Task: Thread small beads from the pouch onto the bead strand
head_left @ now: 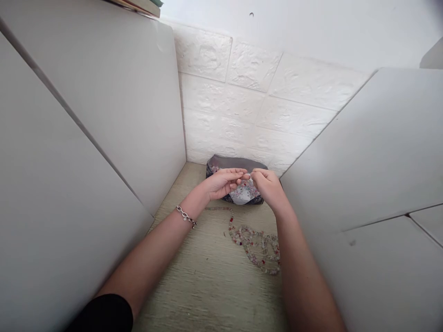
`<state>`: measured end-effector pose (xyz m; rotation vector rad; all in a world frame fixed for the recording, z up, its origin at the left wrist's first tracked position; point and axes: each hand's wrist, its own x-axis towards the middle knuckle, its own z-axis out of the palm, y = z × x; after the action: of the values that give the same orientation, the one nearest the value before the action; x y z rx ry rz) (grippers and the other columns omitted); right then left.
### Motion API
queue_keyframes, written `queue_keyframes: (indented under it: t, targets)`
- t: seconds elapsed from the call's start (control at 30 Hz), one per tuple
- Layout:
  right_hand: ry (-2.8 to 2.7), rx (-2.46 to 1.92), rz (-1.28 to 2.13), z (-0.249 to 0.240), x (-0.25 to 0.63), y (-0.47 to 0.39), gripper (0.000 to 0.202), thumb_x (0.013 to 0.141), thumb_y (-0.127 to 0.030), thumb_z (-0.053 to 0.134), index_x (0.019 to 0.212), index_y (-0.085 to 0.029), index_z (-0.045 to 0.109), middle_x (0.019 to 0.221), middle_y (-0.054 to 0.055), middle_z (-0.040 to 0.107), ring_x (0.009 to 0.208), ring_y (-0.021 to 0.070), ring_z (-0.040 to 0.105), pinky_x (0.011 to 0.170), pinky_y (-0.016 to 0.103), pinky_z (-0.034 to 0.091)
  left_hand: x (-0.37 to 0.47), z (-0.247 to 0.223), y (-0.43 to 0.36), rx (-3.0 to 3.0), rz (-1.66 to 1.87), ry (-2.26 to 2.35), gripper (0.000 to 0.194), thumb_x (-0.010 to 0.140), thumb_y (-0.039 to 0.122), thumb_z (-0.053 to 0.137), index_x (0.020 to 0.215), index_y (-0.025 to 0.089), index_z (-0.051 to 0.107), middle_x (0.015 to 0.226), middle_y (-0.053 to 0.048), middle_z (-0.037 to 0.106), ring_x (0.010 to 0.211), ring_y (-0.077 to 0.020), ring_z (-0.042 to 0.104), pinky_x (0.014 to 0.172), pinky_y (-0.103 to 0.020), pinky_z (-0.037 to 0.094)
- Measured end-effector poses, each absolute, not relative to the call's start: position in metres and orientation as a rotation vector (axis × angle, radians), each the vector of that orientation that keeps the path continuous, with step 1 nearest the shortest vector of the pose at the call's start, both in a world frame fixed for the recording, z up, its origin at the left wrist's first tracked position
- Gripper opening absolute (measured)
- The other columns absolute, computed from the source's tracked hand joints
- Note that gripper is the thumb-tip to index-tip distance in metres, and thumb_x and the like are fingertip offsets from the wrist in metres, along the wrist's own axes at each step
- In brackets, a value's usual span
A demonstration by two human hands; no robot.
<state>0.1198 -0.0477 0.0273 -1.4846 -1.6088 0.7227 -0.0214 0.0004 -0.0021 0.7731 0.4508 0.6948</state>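
Note:
Above an open pouch with a grey lining [238, 163], my two hands meet fingertip to fingertip. My left hand [226, 182], palm turned up and a chain bracelet [186, 216] at its wrist, is closed with thumb and fingers pinched. My right hand [268, 184] also pinches; what either holds is too small to make out. Many small pink, clear and white beads [247, 185] lie loose in the pouch below the fingers. A long string of beads [254, 244] lies in loops on the table, one end running toward my left wrist and passing out of sight there.
The pale wood-grain table [194, 286] is narrow, with a white panel [138, 92] rising on the left and another white panel [374, 152] on the right. A white brick-pattern wall [224, 101] closes off the back, just behind the pouch.

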Motion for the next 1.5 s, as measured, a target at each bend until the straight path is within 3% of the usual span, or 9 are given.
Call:
queue_keyframes:
  t: [1.5]
  targets:
    - [-1.546, -1.376, 0.916, 0.025, 0.1222, -0.0472, 0.018, 0.065, -0.021, 0.036, 0.052, -0.02, 0.023, 0.051, -0.005, 0.019, 0.047, 0.0067, 0.017, 0.043, 0.023, 0.015, -0.0203, -0.0037, -0.0007, 0.797, 0.668, 0.386, 0.016, 0.072, 0.006, 0.057, 0.086, 0.008, 0.064, 0.074, -0.003, 0.058, 0.055, 0.0008, 0.046, 0.049, -0.01, 0.037]
